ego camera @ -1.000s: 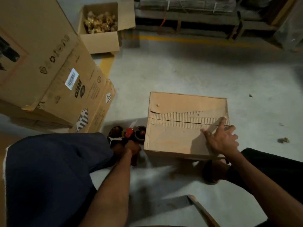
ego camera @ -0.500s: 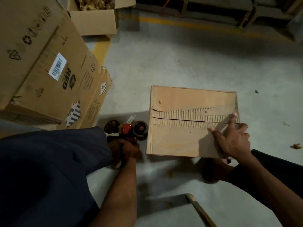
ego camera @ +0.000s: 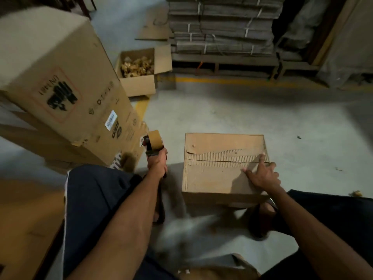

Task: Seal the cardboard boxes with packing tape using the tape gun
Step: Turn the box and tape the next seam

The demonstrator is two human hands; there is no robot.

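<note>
The left hand is curled tight round the handle of the tape gun, which it holds up off the concrete floor. Just above the fist sits the gun's roll of tan tape, a smooth cylinder on a dark frame with a touch of red.

To the right of that grip, well apart from it, stands the small cardboard box — square-topped and matte brown. Its two top flaps meet in a seam, along which the outer paper is torn away, baring a ragged strip of ribbed corrugation.

The right hand lies on the near flap beside the seam with fingers spread and straight, pressing flat and gripping nothing.

Left of the tape gun leans a large printed carton with a white barcode label. Beyond it an open box holds crumpled golden pieces — too small to identify.
</note>
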